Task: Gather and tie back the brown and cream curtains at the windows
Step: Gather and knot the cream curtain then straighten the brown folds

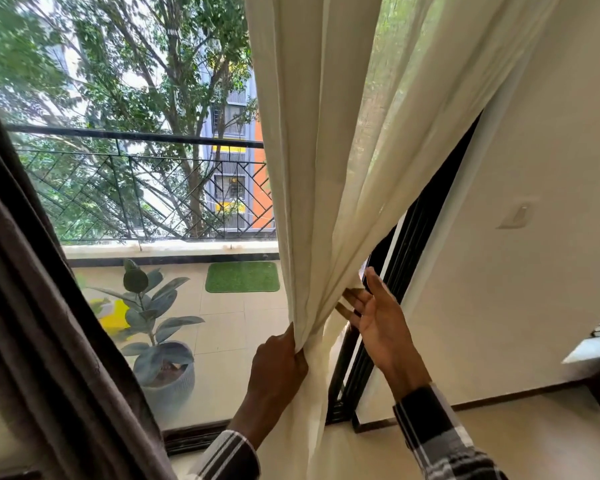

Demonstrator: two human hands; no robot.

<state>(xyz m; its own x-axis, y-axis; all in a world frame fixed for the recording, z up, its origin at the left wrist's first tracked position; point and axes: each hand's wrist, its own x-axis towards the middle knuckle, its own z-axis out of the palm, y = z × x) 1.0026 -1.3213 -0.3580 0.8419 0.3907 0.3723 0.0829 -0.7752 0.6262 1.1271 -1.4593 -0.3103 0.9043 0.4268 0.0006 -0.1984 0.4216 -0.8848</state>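
A cream curtain [329, 150] hangs from the top centre and narrows to a bunch low in the middle. My left hand [278, 365] is closed around that bunch, fingers wrapped over the folds. My right hand [374, 313] is to the right of it with fingers spread, the fingertips touching the curtain's right edge beside the dark window frame [388, 289]. A brown curtain [39, 323] hangs along the left edge, apart from both hands.
Through the glass lie a balcony with a black railing [142, 188], a potted rubber plant [156, 327] and a green mat [242, 276]. A cream wall [520, 271] with a switch plate [515, 216] is on the right. A table corner [593, 348] sits far right.
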